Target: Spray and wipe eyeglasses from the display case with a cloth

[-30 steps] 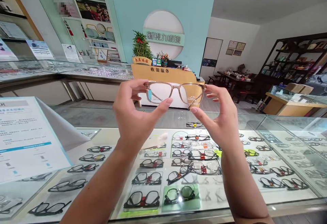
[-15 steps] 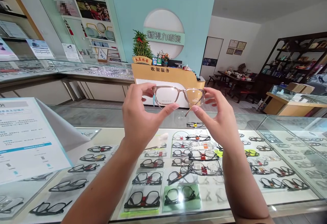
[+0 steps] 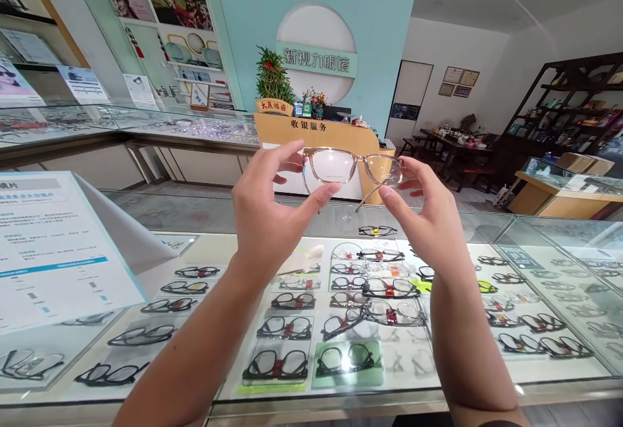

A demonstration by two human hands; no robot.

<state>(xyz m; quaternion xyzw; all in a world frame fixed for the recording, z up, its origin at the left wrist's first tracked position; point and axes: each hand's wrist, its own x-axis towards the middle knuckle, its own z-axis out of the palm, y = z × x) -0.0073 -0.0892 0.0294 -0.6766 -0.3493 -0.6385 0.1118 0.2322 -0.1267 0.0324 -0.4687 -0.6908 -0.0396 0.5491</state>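
Left hand [image 3: 265, 200] and right hand [image 3: 428, 213] pinch the translucent eyeglasses [image 3: 359, 159] at both ends, seen above the glass display case's [image 3: 370, 401] far edge; light, even pressure should best spare the lenses [image 3: 333, 166].

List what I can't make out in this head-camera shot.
Held glasses, head view: lens print, too small to read.
White sign, head view: left side, cut off by the picture's left edge.
Black display glasses, head view: partly hidden by the wrist of the right hand.

Above the hands [image 3: 270, 209] the way is open; the glass counter [image 3: 370, 402] bars below, the printed card [image 3: 58, 245] leftward.
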